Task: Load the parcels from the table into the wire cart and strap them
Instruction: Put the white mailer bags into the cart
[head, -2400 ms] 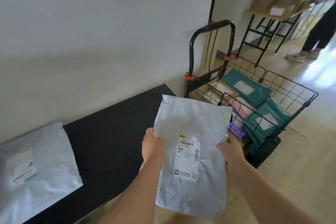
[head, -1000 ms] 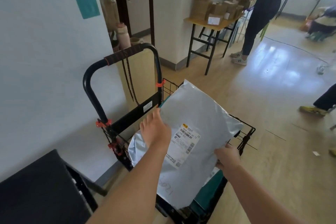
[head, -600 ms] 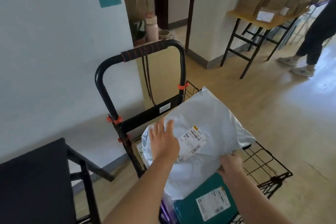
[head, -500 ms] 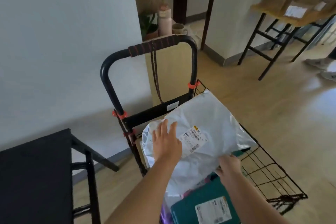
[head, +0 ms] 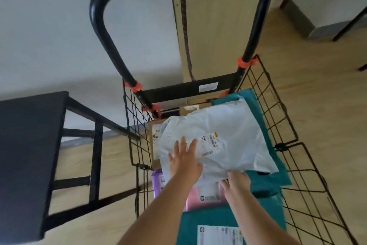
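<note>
A grey-white poly mailer (head: pixel 234 137) with a shipping label lies on top of the other parcels in the black wire cart (head: pixel 278 117). My left hand (head: pixel 185 160) presses flat on its near left part, fingers straight and spread. My right hand (head: pixel 237 182) pinches the mailer's near edge. Under it lie teal mailers (head: pixel 266 175), a pink one (head: pixel 198 199), a purple one (head: pixel 157 181) and a cardboard box (head: pixel 155 137). A dark cord (head: pixel 185 32) hangs from the cart's black handle (head: pixel 103 12).
The black table (head: pixel 27 145) stands to the left of the cart, its near end in view. A white wall is behind the cart and a tan panel leans there. Legs of another table (head: pixel 349 24) show at the top right on the wooden floor.
The grey-white mailer went from being held over the table to lying flat in the cart. My view has tipped down over the cart. My left hand now presses on top of it.
</note>
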Available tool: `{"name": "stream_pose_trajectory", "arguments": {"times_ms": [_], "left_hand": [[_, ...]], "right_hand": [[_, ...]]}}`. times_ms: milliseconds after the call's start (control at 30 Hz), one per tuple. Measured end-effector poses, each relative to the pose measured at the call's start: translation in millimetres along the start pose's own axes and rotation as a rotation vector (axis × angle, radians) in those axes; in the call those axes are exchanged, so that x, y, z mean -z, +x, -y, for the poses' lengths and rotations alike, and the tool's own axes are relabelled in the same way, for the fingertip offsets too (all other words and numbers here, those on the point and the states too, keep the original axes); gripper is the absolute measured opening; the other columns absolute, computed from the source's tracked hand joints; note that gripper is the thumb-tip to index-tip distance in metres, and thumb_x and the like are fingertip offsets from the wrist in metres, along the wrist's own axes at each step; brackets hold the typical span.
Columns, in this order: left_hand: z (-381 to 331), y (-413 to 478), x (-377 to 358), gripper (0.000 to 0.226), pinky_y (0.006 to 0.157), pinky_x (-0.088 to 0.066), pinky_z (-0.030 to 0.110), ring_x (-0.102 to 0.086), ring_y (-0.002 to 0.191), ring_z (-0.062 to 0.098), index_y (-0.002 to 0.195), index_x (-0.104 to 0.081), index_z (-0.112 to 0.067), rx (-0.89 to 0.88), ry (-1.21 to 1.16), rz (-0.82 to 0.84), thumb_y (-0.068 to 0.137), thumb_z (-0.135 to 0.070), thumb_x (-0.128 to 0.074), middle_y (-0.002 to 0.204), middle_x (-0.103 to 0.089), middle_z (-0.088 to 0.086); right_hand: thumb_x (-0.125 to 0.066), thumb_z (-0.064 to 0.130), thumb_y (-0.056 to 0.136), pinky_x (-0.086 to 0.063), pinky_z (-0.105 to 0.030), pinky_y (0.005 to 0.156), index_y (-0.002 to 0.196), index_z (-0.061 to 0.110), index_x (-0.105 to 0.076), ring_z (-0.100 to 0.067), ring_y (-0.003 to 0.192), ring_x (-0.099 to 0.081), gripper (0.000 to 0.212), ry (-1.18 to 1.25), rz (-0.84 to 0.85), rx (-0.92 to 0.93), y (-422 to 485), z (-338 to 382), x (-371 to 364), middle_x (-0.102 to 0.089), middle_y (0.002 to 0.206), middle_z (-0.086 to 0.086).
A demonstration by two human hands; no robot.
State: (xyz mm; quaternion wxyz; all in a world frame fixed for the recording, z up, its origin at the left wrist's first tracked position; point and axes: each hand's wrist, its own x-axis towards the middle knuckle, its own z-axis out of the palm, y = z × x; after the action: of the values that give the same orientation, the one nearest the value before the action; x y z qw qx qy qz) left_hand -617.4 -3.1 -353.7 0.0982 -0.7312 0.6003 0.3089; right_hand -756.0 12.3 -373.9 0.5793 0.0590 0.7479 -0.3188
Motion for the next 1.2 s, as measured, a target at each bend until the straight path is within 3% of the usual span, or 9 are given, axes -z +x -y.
{"name": "stream_pose_trajectory", "arguments": {"times_ms": [67, 167, 233, 400, 533, 733, 967, 1067, 1200], "left_hand": [[1, 4, -9, 0.081, 0.120, -0.013, 0.053, 0.006, 0.150, 0.029, 0.155, -0.003, -0.036, 0.007, -0.007, 0.017, 0.094, -0.038, -0.057, 0.164, 0.009, 0.003], [3, 11, -14, 0.084, 0.120, -0.014, 0.056, 0.008, 0.150, 0.030, 0.155, -0.001, -0.036, 0.031, -0.018, 0.045, 0.094, -0.036, -0.059, 0.163, 0.013, 0.002], [3, 16, -16, 0.089, 0.119, -0.015, 0.058, 0.010, 0.150, 0.031, 0.155, 0.002, -0.037, 0.060, -0.024, 0.078, 0.093, -0.034, -0.062, 0.163, 0.016, 0.002], [-7, 20, -16, 0.093, 0.118, -0.018, 0.058, 0.010, 0.149, 0.034, 0.154, 0.005, -0.037, 0.108, -0.041, 0.118, 0.091, -0.026, -0.064, 0.162, 0.020, 0.004], [-11, 16, -11, 0.093, 0.118, -0.018, 0.057, 0.008, 0.150, 0.033, 0.154, 0.002, -0.037, 0.112, -0.051, 0.120, 0.090, -0.017, -0.062, 0.162, 0.017, 0.006], [-5, 1, 1, 0.087, 0.120, -0.016, 0.050, 0.003, 0.150, 0.032, 0.155, -0.004, -0.031, 0.098, -0.038, 0.128, 0.090, -0.012, -0.059, 0.163, 0.009, 0.008], [10, -28, 13, 0.059, 0.106, -0.042, 0.035, -0.037, 0.136, 0.019, 0.148, -0.032, -0.022, 0.030, -0.156, -0.022, 0.094, -0.018, -0.055, 0.154, -0.030, -0.001], [22, -44, 21, 0.045, 0.096, -0.047, 0.025, -0.047, 0.123, 0.012, 0.139, -0.047, -0.023, 0.036, -0.171, -0.133, 0.095, -0.018, -0.056, 0.142, -0.044, -0.006], [32, -61, 35, 0.041, 0.103, -0.044, 0.028, -0.045, 0.126, 0.013, 0.134, -0.052, -0.022, 0.068, -0.201, -0.227, 0.094, -0.015, -0.056, 0.139, -0.047, -0.004]], "right_hand": [[-0.044, -0.009, 0.095, -0.044, -0.050, 0.103, 0.138, -0.009, -0.041, -0.047, 0.122, -0.052, 0.043, -0.013, 0.015, -0.003, 3, 3, -2, -0.051, 0.133, -0.031], [-0.045, -0.013, 0.094, -0.045, -0.048, 0.106, 0.126, -0.005, -0.052, -0.042, 0.119, -0.056, 0.033, 0.055, 0.024, -0.022, -3, 6, -10, -0.060, 0.090, -0.013], [-0.054, -0.002, 0.096, -0.047, -0.052, 0.103, 0.110, -0.005, -0.057, -0.046, 0.116, -0.059, 0.014, 0.024, 0.036, -0.058, -7, 6, -15, -0.059, 0.079, -0.012], [-0.053, 0.047, 0.097, -0.058, -0.040, 0.063, 0.092, -0.005, -0.061, -0.031, 0.066, -0.065, 0.053, -0.149, 0.045, -0.128, 3, 3, 0, -0.067, 0.077, -0.020], [-0.052, 0.024, 0.098, -0.036, -0.023, 0.037, 0.072, 0.002, -0.051, -0.018, 0.036, -0.044, 0.035, -0.242, 0.027, -0.060, 0, 15, 1, -0.054, 0.047, -0.009], [-0.043, 0.008, 0.092, -0.034, -0.028, 0.040, 0.066, 0.006, -0.048, -0.019, 0.038, -0.041, 0.026, -0.746, 0.137, 0.172, -10, 30, -14, -0.050, 0.045, -0.003], [-0.038, 0.023, 0.098, -0.052, -0.029, 0.064, 0.091, 0.020, -0.058, -0.014, 0.073, -0.062, 0.022, -1.739, 0.235, 0.941, -46, 46, -13, -0.065, 0.084, 0.004], [-0.039, 0.021, 0.098, -0.050, -0.028, 0.066, 0.092, 0.021, -0.056, -0.016, 0.079, -0.062, 0.018, -1.863, 0.333, 1.032, -59, 48, -15, -0.067, 0.101, 0.001], [-0.040, 0.020, 0.098, -0.044, -0.026, 0.064, 0.101, 0.020, -0.060, -0.017, 0.080, -0.060, 0.020, -1.879, 0.353, 1.080, -77, 41, -21, -0.068, 0.114, -0.002]]}}
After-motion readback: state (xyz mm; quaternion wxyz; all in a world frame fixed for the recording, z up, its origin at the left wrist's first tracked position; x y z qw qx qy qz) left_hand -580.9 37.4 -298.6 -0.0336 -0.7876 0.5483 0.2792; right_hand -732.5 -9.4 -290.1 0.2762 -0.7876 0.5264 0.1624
